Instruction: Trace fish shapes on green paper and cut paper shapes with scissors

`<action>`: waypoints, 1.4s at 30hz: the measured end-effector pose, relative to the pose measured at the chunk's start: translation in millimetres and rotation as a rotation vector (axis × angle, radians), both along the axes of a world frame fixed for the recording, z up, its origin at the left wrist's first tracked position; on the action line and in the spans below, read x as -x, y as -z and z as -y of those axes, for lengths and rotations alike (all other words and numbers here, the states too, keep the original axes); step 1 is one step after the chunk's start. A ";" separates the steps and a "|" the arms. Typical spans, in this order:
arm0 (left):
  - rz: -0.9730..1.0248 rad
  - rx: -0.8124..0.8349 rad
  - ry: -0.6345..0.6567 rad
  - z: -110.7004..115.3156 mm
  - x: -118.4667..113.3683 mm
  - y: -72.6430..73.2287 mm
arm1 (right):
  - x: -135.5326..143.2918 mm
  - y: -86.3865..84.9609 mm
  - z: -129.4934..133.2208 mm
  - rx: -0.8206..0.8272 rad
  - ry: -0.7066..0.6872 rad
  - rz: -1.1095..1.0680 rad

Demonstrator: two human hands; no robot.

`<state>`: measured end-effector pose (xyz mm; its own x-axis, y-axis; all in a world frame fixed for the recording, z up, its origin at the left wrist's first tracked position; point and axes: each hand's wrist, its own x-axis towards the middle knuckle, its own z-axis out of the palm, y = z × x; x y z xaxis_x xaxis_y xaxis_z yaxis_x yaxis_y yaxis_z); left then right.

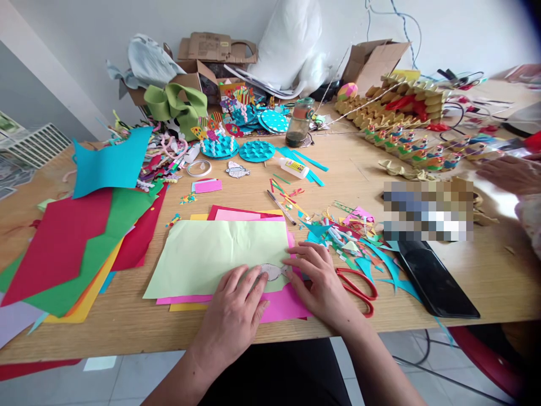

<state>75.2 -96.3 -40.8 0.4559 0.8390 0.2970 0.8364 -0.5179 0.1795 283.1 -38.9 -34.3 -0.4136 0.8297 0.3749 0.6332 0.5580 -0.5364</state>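
**A:** State of the grip, head view?

**B:** Left grip (234, 304): fingers laid flat, thumb apart, closed on nothing; fingertips at the left end of the fish-shaped cut-out (273, 272). Right grip (323, 279): thumb and forefinger at its tail. Whether they pinch it, I cannot tell.

**A:** Location of the cut-out?

**B:** Near the right edge of the pale green sheet (211, 248), towards its lower corner. That sheet tops a stack, with a pink sheet (285, 304) showing below, close to the front edge of the tabletop (139, 338).

**A:** Reason for the two-handed hold?

**B:** In my judgement, to pin a small, light piece at both ends so it cannot slide or turn. The position near the sheet's edge would spare paper.

**A:** Surroundings?

**B:** Red-handled scissors (375, 292) lie beside the right wrist, handles outward, presumably for easy reach. Cut scraps (363, 268) lie beyond them. A black phone (439, 279) lies farther right, its lower end near the front edge.
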 end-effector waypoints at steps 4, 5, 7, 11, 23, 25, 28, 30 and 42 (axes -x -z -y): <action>0.002 -0.003 -0.002 -0.8 -0.7 -0.1 | -1.7 -1.6 0.4 -0.017 0.039 -0.094; 0.003 -0.001 -0.002 -0.8 -0.7 -0.1 | -1.8 -1.8 0.5 -0.021 0.040 -0.097; 0.008 0.007 -0.002 -0.4 -0.6 -0.2 | -1.6 -1.6 0.4 -0.027 0.030 -0.078; 0.021 0.017 -0.002 0.7 -0.4 -0.3 | -0.2 0.8 -0.7 -0.032 0.007 -0.003; 0.035 0.034 -0.002 0.3 0.5 -0.6 | 0.1 2.0 -1.2 -0.013 -0.003 0.033; 0.046 0.034 0.000 0.4 0.8 -1.0 | 0.1 1.5 -0.8 -0.010 0.000 0.034; 0.063 0.028 0.001 0.0 0.8 -1.1 | 0.0 1.6 -0.7 -0.010 -0.001 0.033; 0.066 0.024 0.002 -0.4 0.8 -0.8 | 0.0 2.4 -1.0 -0.010 -0.005 0.031; -0.010 0.051 -0.006 0.2 0.5 0.9 | -1.3 1.8 -2.0 0.016 -0.023 0.008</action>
<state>74.7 -96.5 -41.6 0.4534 0.8558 0.2491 0.8413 -0.5032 0.1976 284.4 -36.9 -36.1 -0.4359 0.8258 0.3579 0.6247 0.5638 -0.5402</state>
